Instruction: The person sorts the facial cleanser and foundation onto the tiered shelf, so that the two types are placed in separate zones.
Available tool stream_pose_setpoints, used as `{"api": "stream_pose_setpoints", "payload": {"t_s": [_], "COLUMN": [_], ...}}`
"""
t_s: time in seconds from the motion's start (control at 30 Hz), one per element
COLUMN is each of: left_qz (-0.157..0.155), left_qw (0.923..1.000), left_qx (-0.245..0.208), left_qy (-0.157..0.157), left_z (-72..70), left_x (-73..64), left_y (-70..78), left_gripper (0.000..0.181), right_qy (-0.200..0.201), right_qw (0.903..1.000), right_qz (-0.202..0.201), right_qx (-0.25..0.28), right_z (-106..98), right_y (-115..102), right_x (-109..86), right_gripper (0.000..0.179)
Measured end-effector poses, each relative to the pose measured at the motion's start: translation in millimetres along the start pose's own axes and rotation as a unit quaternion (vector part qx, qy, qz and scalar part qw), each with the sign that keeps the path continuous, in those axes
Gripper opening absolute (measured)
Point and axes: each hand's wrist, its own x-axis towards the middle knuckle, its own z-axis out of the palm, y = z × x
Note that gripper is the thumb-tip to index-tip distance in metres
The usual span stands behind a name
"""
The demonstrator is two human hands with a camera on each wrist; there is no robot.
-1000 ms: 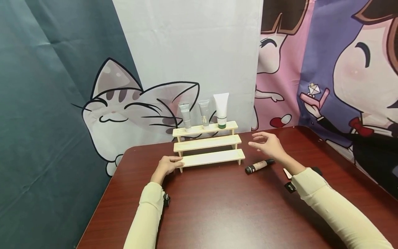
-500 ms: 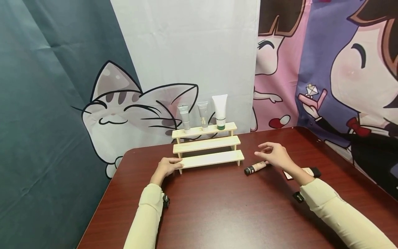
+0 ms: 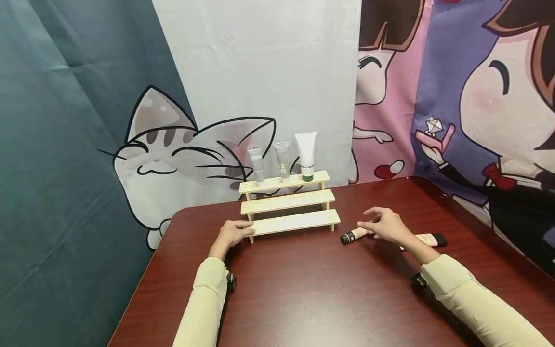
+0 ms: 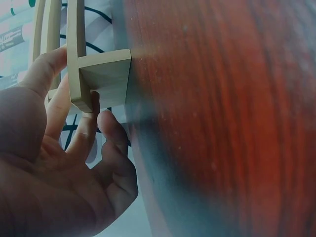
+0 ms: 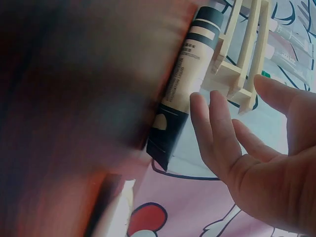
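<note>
My left hand (image 3: 231, 233) grips the left end of the bottom step of a three-step wooden display rack (image 3: 299, 221), with the thumb on top and fingers below. Up close in the left wrist view, the rack's end leg (image 4: 109, 76) stands beside my fingers. My right hand (image 3: 386, 225) hovers with parted fingers over a foundation tube (image 3: 352, 235) lying on the table. In the right wrist view that tube (image 5: 190, 69) shows a beige body, black cap and black end, the fingertips close beside it, nothing between them.
On the rack's top step stand a greyish tube (image 3: 257, 166), a grey tube (image 3: 283, 161) and a white tube (image 3: 306, 153) with a green cap. Another beige-and-black tube (image 3: 429, 239) lies behind my right wrist. A printed cloth (image 3: 277, 72) hangs behind the table (image 3: 295, 299).
My right hand has moved down and slightly right, closer over the foundation tube. The left hand keeps its hold on the rack.
</note>
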Motion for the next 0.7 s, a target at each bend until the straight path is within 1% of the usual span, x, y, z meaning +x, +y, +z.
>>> {"api": "stream_pose_setpoints", "payload": {"t_s": [0.1,0.37,0.5,0.6,0.7], "left_qz": [-0.003,-0.010,-0.004,0.001,0.000], "left_qw": [0.9999,0.9998,0.9999,1.0000,0.9999], "left_qx": [-0.012,-0.016,-0.011,-0.007,-0.013], "left_qy": [-0.001,-0.001,-0.001,-0.001,-0.001], "left_z": [0.4,-0.7,-0.7,-0.7,-0.4], "left_x": [-0.9,-1.4,-1.5,-1.3,-1.0], "left_y": [0.0,-0.3,-1.2,-0.8,0.5], "left_gripper": [0.034,0.035,0.035,0.035,0.035], "right_qy": [-0.005,-0.019,-0.026,-0.033,-0.041], "right_qw": [0.9998,0.9986,0.9977,0.9973,0.9971], "right_qz": [0.012,0.043,0.059,0.065,0.064], "right_qx": [0.014,0.023,0.019,0.008,0.001], "right_z": [2.6,7.3,8.0,7.9,7.1], "right_y": [2.5,0.2,-1.1,-1.0,-1.6], "right_x": [0.3,5.0,9.2,12.0,14.4], "right_gripper": [0.057,0.059,0.059,0.056,0.053]}}
